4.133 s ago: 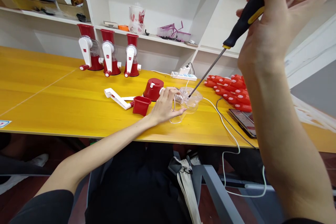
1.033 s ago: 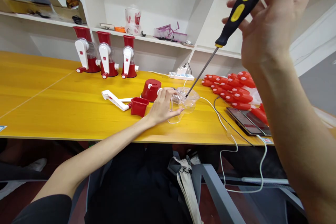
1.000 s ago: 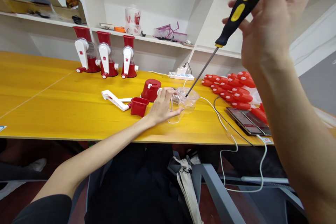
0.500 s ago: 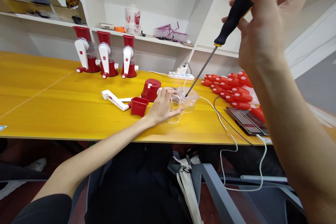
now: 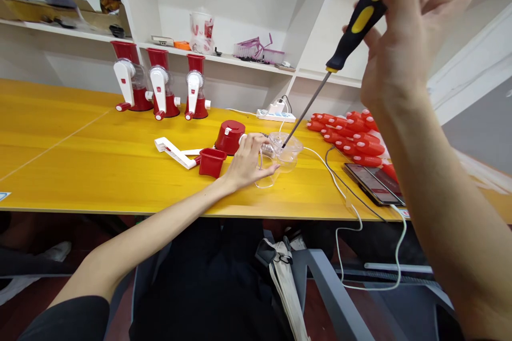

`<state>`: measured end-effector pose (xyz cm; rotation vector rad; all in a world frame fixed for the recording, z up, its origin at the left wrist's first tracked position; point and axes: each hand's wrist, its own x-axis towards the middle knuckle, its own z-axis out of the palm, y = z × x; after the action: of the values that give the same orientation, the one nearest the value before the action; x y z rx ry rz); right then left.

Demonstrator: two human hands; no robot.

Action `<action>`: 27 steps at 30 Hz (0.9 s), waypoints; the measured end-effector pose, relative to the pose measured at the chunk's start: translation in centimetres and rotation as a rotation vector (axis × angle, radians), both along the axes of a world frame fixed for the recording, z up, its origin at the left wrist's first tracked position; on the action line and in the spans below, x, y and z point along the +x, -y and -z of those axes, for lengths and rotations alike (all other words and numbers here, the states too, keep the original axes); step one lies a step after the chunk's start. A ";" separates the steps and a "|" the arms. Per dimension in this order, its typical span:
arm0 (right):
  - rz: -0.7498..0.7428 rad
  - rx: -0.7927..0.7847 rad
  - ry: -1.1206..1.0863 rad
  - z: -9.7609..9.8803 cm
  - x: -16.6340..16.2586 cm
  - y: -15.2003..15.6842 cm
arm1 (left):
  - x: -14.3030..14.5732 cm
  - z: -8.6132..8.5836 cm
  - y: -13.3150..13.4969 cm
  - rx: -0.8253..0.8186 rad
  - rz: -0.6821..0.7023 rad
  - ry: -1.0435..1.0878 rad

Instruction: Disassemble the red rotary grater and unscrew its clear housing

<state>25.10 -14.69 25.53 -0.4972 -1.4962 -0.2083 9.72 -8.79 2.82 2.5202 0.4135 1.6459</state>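
My left hand (image 5: 248, 162) is wrapped around a clear plastic housing (image 5: 285, 152) that stands on the yellow table (image 5: 100, 165). High at the upper right, my right hand (image 5: 404, 37) grips the black and yellow handle of a long screwdriver (image 5: 344, 48). Its steel shaft slants down to the left, and the tip sits inside the open top of the clear housing. Just left of my left hand lie a red cup (image 5: 212, 161), a red round base (image 5: 230, 136) and a white crank handle (image 5: 174, 152).
Three assembled red and white grinders (image 5: 160, 89) stand at the table's back edge below white shelves. A pile of red parts (image 5: 354, 136) lies at the right, with a phone (image 5: 372, 181), a white cable (image 5: 344, 194) and a power strip (image 5: 277, 115).
The screwdriver handle has turned between my right fingers, its yellow patches coming in and out of sight. The tip stays in the clear housing. My left hand has not moved.
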 end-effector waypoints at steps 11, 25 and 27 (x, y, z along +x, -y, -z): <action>-0.006 -0.008 -0.033 0.2 -0.4 0.0 | 0.0 0.0 0.1 -0.003 0.003 0.002; -0.011 -0.023 -0.081 0.3 -0.6 0.6 | 0.0 0.0 0.1 0.006 0.006 0.004; 0.075 -0.020 -0.057 0.4 -0.5 0.7 | 0.0 0.0 0.1 0.006 0.008 0.010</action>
<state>24.56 -15.39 25.10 -0.5713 -1.4270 -0.2358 9.71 -8.90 2.85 2.5137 0.3972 1.6578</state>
